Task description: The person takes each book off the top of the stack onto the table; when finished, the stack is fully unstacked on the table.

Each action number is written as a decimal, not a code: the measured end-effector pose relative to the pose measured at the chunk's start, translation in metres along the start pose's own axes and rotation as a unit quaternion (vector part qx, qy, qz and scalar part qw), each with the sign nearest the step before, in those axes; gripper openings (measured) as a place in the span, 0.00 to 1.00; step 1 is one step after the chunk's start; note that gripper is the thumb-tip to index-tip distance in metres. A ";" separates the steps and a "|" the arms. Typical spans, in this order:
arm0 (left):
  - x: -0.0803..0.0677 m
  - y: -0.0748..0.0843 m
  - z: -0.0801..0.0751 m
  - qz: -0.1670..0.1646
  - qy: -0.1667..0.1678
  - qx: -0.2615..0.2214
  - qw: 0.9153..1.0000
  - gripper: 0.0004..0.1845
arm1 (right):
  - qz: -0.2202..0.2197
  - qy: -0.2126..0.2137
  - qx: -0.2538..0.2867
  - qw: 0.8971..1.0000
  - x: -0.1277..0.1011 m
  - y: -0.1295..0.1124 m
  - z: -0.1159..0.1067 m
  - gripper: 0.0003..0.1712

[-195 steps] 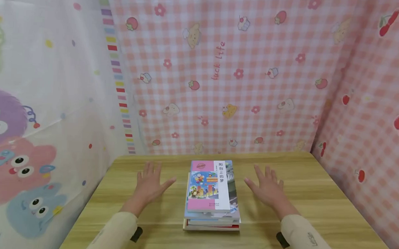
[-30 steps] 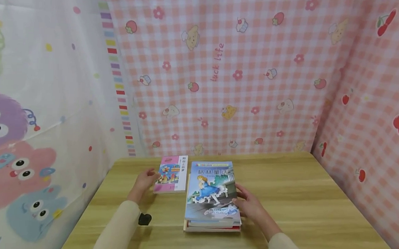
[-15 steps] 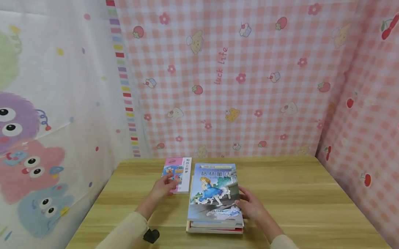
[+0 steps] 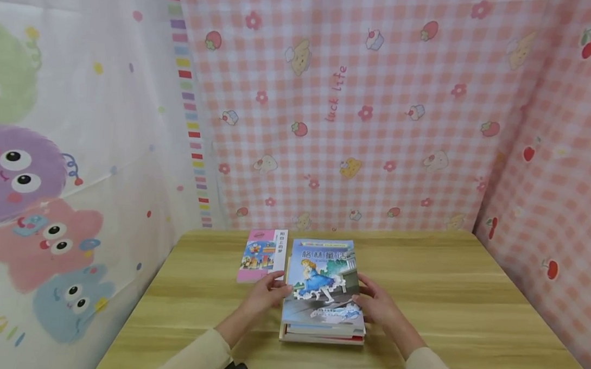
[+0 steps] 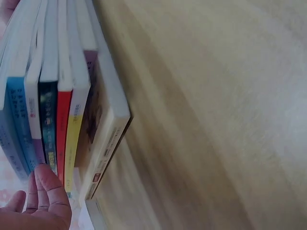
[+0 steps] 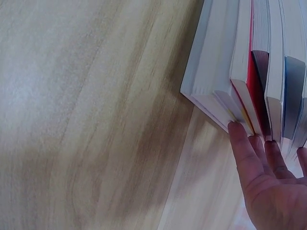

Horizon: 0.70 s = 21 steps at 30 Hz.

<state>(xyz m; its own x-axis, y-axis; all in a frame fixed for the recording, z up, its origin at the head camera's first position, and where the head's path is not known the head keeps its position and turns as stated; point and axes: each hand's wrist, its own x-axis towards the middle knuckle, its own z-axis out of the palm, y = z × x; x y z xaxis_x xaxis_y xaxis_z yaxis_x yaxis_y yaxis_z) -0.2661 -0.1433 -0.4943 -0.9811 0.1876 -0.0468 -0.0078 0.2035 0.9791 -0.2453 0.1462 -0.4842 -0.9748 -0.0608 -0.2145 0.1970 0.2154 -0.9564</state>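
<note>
A stack of several books stands near the middle of the table, its top book having a blue cover with a girl in a blue dress. At the stack's left side is my left hand, thumb by the top book's edge, fingertips right at the coloured spines in the left wrist view. My right hand lies along the opposite side, thumb at the cover's edge. In the right wrist view, its extended fingers touch the page edges. The pink-and-white book lies flat, left of and behind the stack.
The wood-grain table extends on both sides of the stack. A pink checked cloth hangs behind it, and a white cloth with cartoon figures hangs at left. The lowest book is a cream one.
The pink-and-white book has gone from the stack's top to the table at left. My left hand has since left that book and moved right to the stack. My right hand stays at the stack's right side.
</note>
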 end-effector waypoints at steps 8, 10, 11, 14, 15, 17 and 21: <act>-0.007 -0.007 0.004 -0.014 -0.011 -0.005 1.000 0.39 | -0.007 0.000 0.004 1.000 -0.002 0.001 0.002 0.34; -0.009 -0.008 0.004 -0.020 -0.020 -0.001 1.000 0.39 | -0.005 -0.002 0.004 1.000 -0.003 0.001 0.002 0.34; -0.010 -0.008 0.004 -0.022 -0.024 0.002 0.999 0.39 | -0.003 -0.003 0.004 1.000 -0.003 0.001 0.002 0.34; -0.011 -0.008 0.004 -0.016 -0.037 0.013 0.999 0.39 | 0.000 -0.003 0.000 1.000 -0.003 0.000 0.000 0.34; -0.010 -0.007 0.004 -0.014 -0.039 0.013 0.999 0.38 | 0.001 -0.003 -0.001 1.000 -0.002 0.000 0.000 0.34; -0.010 -0.007 0.005 -0.011 -0.039 0.011 0.999 0.38 | 0.001 -0.006 -0.006 1.000 -0.002 -0.001 -0.001 0.34; -0.011 -0.007 0.007 -0.019 -0.032 0.001 0.999 0.37 | 0.005 -0.007 -0.012 1.000 -0.001 0.001 -0.002 0.34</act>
<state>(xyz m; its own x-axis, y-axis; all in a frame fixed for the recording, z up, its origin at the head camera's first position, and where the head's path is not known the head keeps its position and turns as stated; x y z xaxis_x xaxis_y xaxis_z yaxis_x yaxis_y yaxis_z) -0.2540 -0.1396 -0.5023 -0.9655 0.2416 -0.0968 -0.0443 0.2142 0.9758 -0.2442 0.1485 -0.4844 -0.9710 -0.0726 -0.2276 0.2045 0.2402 -0.9489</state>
